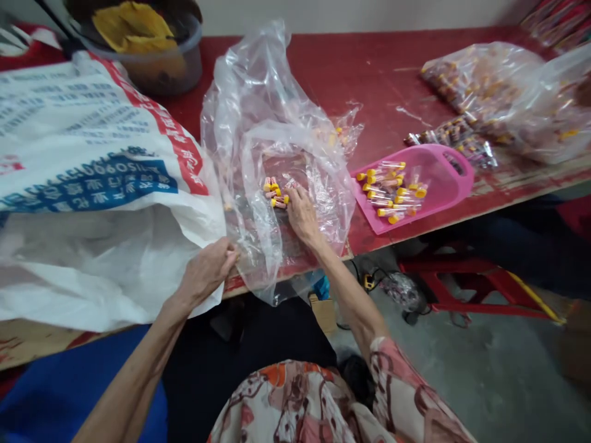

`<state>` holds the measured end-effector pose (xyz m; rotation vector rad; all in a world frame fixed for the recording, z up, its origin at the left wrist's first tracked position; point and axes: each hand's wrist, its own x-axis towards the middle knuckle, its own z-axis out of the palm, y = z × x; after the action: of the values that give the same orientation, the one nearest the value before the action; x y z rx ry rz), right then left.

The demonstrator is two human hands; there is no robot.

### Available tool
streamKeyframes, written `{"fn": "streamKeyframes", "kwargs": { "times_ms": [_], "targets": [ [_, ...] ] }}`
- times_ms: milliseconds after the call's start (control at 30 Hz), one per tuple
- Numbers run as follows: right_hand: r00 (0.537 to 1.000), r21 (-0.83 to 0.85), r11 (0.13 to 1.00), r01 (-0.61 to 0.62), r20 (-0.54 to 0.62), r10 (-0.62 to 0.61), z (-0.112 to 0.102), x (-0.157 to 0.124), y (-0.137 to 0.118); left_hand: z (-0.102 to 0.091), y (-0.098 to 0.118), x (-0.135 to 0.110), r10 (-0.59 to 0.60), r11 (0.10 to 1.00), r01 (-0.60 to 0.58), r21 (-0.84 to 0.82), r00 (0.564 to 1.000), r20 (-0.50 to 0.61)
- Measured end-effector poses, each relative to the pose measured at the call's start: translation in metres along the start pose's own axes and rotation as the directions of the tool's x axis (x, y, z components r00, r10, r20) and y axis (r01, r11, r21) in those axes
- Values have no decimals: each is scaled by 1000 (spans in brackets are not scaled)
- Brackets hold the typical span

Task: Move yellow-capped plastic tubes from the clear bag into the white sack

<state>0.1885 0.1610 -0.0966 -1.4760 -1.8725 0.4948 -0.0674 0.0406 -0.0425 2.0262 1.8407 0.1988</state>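
A large clear plastic bag [258,98] lies spread on the red table, its mouth folded back around several small pinkish tubes with yellow caps [276,192]. Inside that mouth, my right hand [303,215] has its fingers bent and closed at the rightmost capped tube. My left hand [207,271] is closed at the bag's near left edge, beside a white woven sack [194,215]; what its fingers pinch is hidden. Right of the bag, a pink tray [438,184] carries several clear wrapped tubes with yellow caps [392,191].
Filled clear bags [489,80] lie at the back right, with loose wrapped pieces [455,135] in front. A plastic tub [184,64] with yellow cloth [133,27] stands at the back left. Below the red table [351,67] is a red stool [471,283].
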Motion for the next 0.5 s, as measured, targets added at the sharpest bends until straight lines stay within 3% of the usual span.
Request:
{"fn": "streamKeyframes", "kwargs": {
  "times_ms": [100, 167, 233, 333, 433, 500],
  "targets": [
    [994, 1, 999, 37, 101, -37, 9, 18, 22, -4, 6, -10, -102, 989, 98, -112, 994, -32],
    [997, 33, 998, 59, 45, -61, 6, 17, 29, 2, 16, -19, -128, 990, 120, -74, 984, -126],
    [997, 59, 996, 67, -45, -64, -4, 8, 27, 9, 29, -24, -123, 992, 126, 12, 982, -146],
    [989, 121, 989, 81, -131, -65, -24, -15, 2, 13, 40, -26, -66, 995, 74, 73, 993, -100],
    [985, 204, 970, 132, -138, -105, -32, -48, -43, 15, 43, -32, -87, 995, 96, 28, 968, -235],
    [983, 264, 949, 172, -114, -147, -26, -71, -74, 20, 44, -39, -120, 993, 110, -48, 947, -299]
  ]
}}
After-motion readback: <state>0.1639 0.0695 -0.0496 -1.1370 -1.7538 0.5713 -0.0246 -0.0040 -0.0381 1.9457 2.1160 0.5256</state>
